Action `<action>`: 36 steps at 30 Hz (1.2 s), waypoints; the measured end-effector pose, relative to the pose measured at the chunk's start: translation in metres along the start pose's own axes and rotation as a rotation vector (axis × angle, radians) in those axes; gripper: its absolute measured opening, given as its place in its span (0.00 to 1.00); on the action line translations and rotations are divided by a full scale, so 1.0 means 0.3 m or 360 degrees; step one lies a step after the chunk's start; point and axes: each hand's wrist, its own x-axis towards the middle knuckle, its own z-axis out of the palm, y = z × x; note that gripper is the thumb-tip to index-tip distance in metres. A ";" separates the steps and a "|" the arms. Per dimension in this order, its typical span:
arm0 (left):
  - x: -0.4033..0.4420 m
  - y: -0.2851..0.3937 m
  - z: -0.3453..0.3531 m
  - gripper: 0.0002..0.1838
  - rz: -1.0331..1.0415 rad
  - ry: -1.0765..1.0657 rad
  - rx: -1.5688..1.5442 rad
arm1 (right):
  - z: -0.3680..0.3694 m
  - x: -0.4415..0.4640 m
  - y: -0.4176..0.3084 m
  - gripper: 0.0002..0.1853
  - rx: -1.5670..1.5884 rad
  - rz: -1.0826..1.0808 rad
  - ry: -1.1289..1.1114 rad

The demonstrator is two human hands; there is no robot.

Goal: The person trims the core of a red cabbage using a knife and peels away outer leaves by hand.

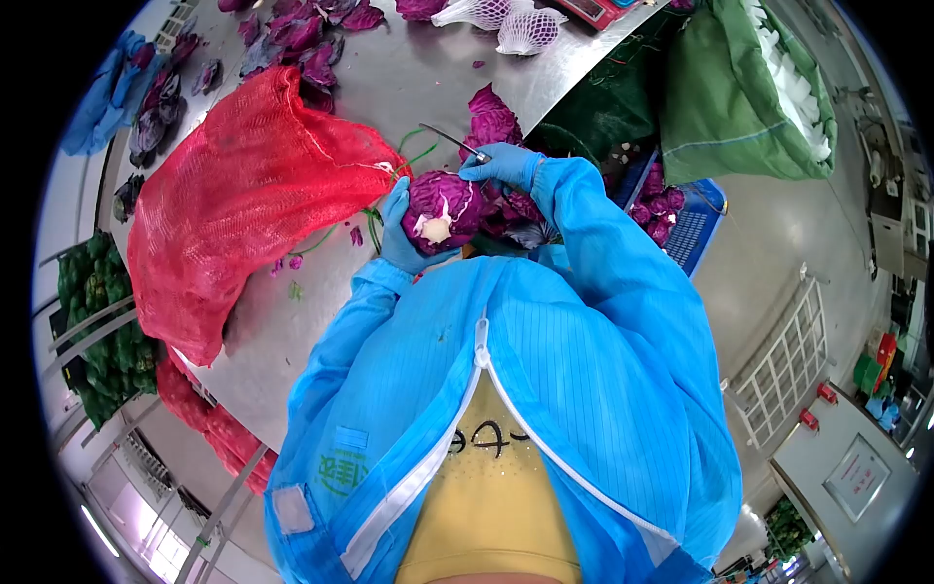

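A red cabbage (447, 202) with a pale cut stem end facing me sits close to my body at the table's edge. My left hand (398, 234), in a blue glove, cups its left side with the fingers wrapped round it. Above the cabbage's right side, my right hand (501, 164), also gloved, is closed round the handle of a knife (453, 141). The blade points up and to the left. Loose purple leaves (511, 214) lie right of the cabbage, partly under my right forearm. Another purple piece (493, 119) lies just beyond the knife.
A red mesh bag (233, 195) lies on the metal table (409, 73) to my left. Purple leaves (297, 44) and white foam nets (506, 21) are farther back. Right are a blue crate (698, 226) with purple cabbages and a green sack (735, 107).
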 end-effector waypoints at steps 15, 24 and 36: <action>0.042 0.112 -0.010 0.65 0.0315 0.0017 0.0279 | 0.071 0.019 -0.021 0.14 -0.1162 -0.0396 0.0744; 0.043 0.133 -0.005 0.68 -0.0074 0.0000 0.0003 | 0.062 0.036 0.088 0.15 -0.1028 -0.0227 0.1096; 0.071 0.234 -0.058 0.68 -0.0267 -0.0085 -0.0757 | 0.086 -0.114 0.014 0.26 0.0451 -0.0519 -0.0119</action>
